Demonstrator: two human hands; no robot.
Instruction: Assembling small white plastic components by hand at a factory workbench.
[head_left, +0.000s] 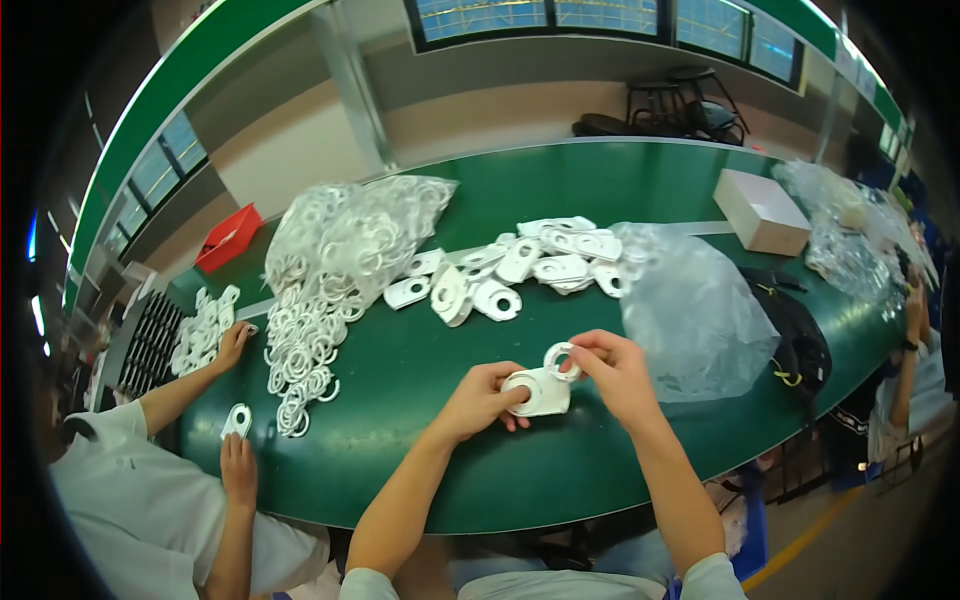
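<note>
The left hand (482,400) gripped a flat white plate (543,392) with a round hole, holding it just above the green surface (420,370). The right hand (615,372) pinched a white ring (561,361) between thumb and fingertips, its lower edge touching the plate's upper right corner. Both hands were closed on their parts; neither was free.

Beyond them lay a loose heap of the same plates (515,268), and to the left a spill of rings (300,355) ran out of a torn clear bag (360,230). A crumpled empty bag (690,310) sat just right of the right hand. A cardboard box (762,210) stood further off on the right, a red tray (228,238) at the far left. On the left, another person in a white sleeve (150,500) had one hand (232,345) near a small pile of rings and the other (238,468) by a single plate (238,420).

The ring looked held only by its rim, so a tilt could probably make it sit crooked against the plate's hole and jam or pop out. A slip might send it rolling among the loose rings nearby, or off the near edge. The plate, held from one side, could twist under pressure
</note>
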